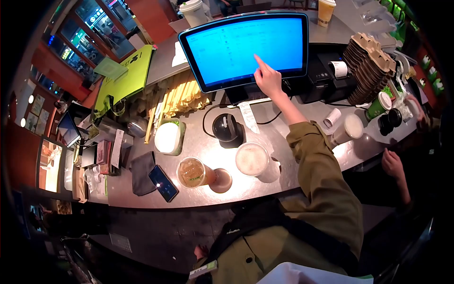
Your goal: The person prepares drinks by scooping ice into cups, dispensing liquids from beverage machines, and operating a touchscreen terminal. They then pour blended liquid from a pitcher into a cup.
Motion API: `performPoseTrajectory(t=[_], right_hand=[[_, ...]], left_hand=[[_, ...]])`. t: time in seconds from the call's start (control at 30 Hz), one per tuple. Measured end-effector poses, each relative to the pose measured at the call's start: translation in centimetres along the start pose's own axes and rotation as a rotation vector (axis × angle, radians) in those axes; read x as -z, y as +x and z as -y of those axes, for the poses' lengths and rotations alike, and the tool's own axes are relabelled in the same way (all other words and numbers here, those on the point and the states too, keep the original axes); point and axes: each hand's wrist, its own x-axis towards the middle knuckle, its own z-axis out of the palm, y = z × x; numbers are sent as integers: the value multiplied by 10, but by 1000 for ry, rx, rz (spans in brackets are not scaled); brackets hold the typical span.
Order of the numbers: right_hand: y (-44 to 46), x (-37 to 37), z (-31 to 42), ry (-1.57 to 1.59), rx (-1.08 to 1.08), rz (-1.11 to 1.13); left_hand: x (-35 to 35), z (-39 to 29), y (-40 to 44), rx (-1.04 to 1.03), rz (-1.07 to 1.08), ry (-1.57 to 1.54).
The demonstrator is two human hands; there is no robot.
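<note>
My right hand (268,79) is in front of the lit blue touchscreen (246,49), index finger stretched out towards it, the other fingers partly curled, nothing held. Low beside my body, my left hand (201,252) shows only in part; its fingers are too dark and small to read. Below the screen, a black dome-shaped device (227,128) rests on the metal counter (208,196). A cup with a pale top (252,159) and a cup of brown drink (191,173) stand nearer to me. A phone (163,183) lies left of them.
Wrapped straws (187,97) and a white-lidded container (169,137) are at left. A black printer (331,73), stacked cardboard carriers (371,66) and more cups (352,128) stand at right. Another person's hand (393,163) is near the right counter edge.
</note>
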Motion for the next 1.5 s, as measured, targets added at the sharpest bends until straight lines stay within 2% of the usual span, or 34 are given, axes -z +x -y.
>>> performPoseTrajectory(t=[0.07,0.17,0.27,0.37,0.57,1.1,1.5], right_hand=[[5,-2,4,24,-41,-14],[6,-2,1,34,-87,-53],[-3,0,-3,29,-129,-83],[-16,2,-11,6,-156,-90],[-29,2,-19,-20,-219,-83],[-16,6,-30,-66,-286,9],[-17,11,-20,16,-224,-91]], left_hand=[[-4,-3,1,-11,-63,-61],[-7,-12,1,2,43,189],[-8,-9,1,7,109,143],[-14,-9,-11,-25,239,223],[-14,-24,4,39,125,187],[-8,-35,-13,-48,136,306],[-15,-35,-5,-52,175,324]])
